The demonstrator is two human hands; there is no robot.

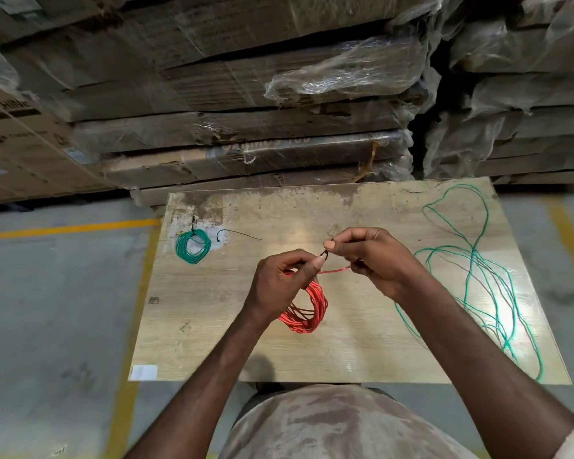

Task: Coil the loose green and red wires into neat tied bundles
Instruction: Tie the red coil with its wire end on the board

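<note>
Above the middle of the table, the left hand is gripping a red wire coil while both hands are pinching a black cable tie; the right hand is also holding the coil's loose red end. A tied green coil is lying near the far left corner, loose green wire sprawling along the right edge.

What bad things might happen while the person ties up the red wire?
The red coil hangs from the left hand, not yet tied, so its loops might spring loose. The small black tie pinched between both hands looks easy to drop. The right hand could snag the loose green wire lying close beside it.
</note>
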